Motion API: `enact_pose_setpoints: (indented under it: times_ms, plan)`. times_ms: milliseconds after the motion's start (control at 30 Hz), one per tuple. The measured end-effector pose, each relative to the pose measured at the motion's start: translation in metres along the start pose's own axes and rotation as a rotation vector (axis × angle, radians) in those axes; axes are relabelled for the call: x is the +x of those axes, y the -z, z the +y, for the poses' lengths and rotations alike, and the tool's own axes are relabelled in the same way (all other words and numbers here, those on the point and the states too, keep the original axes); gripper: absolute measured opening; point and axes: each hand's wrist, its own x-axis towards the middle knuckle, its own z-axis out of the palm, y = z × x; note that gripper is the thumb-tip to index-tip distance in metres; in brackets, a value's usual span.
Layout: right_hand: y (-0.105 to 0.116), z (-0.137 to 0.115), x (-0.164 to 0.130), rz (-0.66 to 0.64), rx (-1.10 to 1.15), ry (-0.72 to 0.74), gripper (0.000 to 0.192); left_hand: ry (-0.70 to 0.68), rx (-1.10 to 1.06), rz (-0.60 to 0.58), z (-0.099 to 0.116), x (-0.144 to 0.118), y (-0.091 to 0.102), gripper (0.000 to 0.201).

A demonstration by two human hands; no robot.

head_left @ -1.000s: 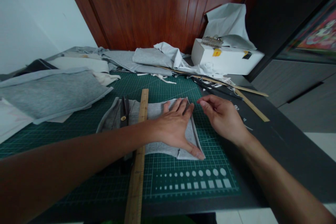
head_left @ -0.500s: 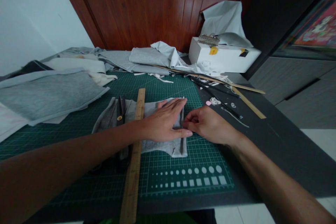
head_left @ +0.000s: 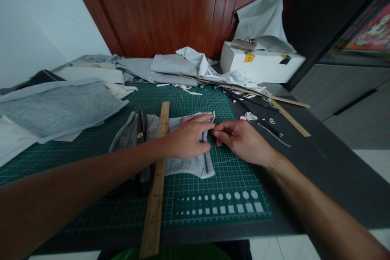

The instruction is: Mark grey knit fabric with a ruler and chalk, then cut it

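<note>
The gray cloth [head_left: 189, 166] lies long ways, left to right, on the green mat [head_left: 219, 185], under the loose left hand [head_left: 187, 140], with the right hand [head_left: 242, 140] by its right edge (fingers bunched, can't tell if gripping).

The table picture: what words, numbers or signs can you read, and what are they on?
No word, brand or number can be read here.
Ruler: has marks, too small and blurred to read.
Mat: shows white circles and squares; any tiny print is too small to read.
Box: no readable words.
Cloth under the ruler: no writing shows.
</note>
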Motion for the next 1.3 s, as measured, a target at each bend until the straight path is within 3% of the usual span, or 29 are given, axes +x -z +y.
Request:
enact_pose_setpoints:
  times_ms: [200,467,600,733,867,1300]
  plan:
    - [0.009,0.005,0.0,0.13,-0.048,-0.023,0.018,0.035,-0.006,0.034,0.002,0.0,0.002,0.061]
    - [0.006,0.008,0.001,0.093,-0.173,0.014,0.016,0.035,0.003,0.031,0.002,-0.001,0.001,0.063]
    - [0.007,0.007,0.001,0.088,-0.201,0.016,0.017,0.04,-0.045,-0.031,0.002,0.0,0.01,0.072]
    - [0.008,0.008,0.001,0.086,-0.22,0.019,0.017,-0.001,-0.088,-0.168,-0.003,0.003,0.02,0.094]
    - [0.01,0.01,0.002,0.093,-0.244,0.019,0.017,0.001,-0.045,-0.227,-0.006,0.005,0.018,0.101]
    - [0.013,0.009,0.001,0.212,-0.226,0.026,0.014,0.051,0.079,-0.099,0.009,0.009,0.001,0.124]
